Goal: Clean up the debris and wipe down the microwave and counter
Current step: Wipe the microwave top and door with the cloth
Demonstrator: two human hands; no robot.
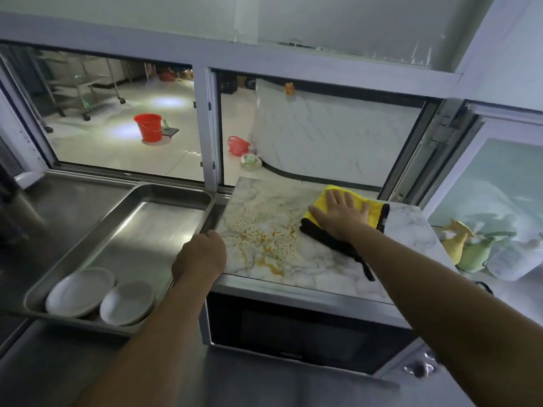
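Head view: right hand flat, fingers straight, pressing one yellow cloth near the far right corner of the microwave top, probably set to drag across the orange spill spread over the top's left half toward the front edge. Left hand curled over the top's left edge beside the tray, likely bracing the microwave, though whether gripping that edge or the tray rim cannot be told. Counted: one cloth, one tray at the counter's front edge, two white plates in its near corner.
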